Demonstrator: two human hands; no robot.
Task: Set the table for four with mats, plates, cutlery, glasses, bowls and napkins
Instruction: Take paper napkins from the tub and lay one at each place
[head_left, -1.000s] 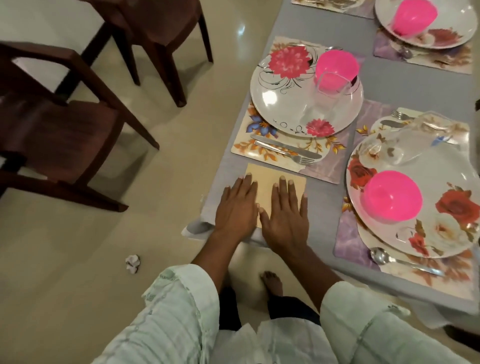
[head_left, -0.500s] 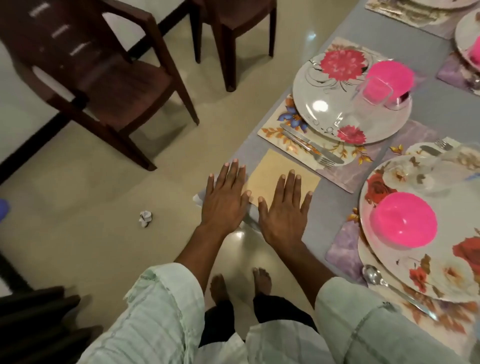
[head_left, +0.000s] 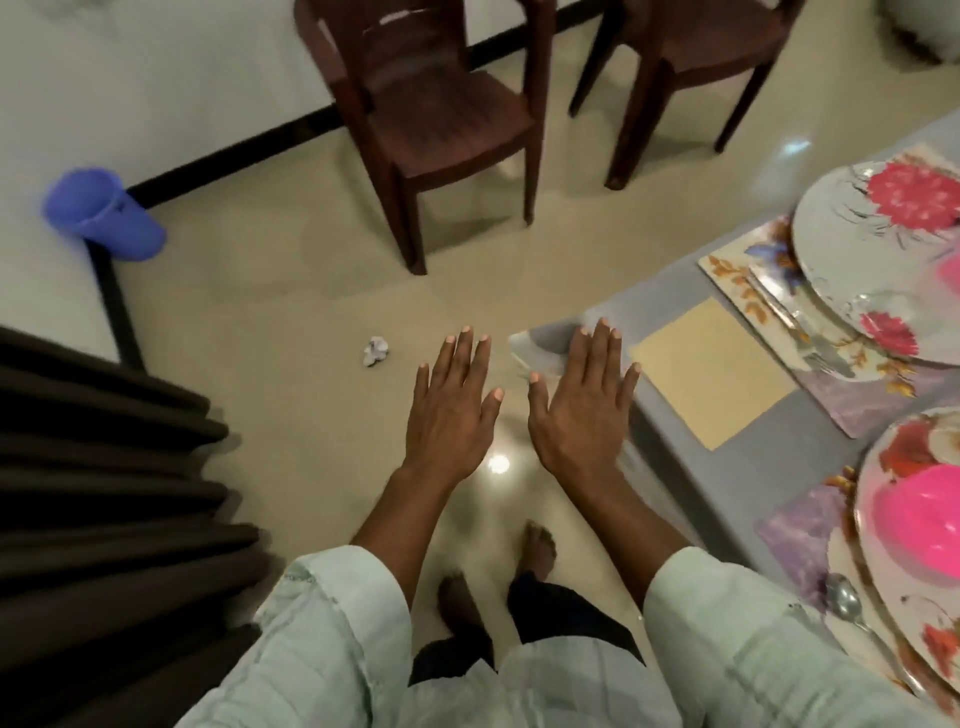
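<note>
Tan paper, thin and limp — that is your napkin (head_left: 712, 373), lying flat on the grey table (head_left: 841, 441) near its corner, just beside the floral mat (head_left: 810, 364) with its plate (head_left: 878, 260) and cutlery (head_left: 789, 317). Your left hand (head_left: 451, 410) and right hand (head_left: 579, 405) hover palm-down with fingers straight, holding nothing, the left over the floor, the right at the table's edge. Judging by looks, it weighs almost nothing and creases easily — pinch a corner or slide it flat rather than grabbing its middle.
</note>
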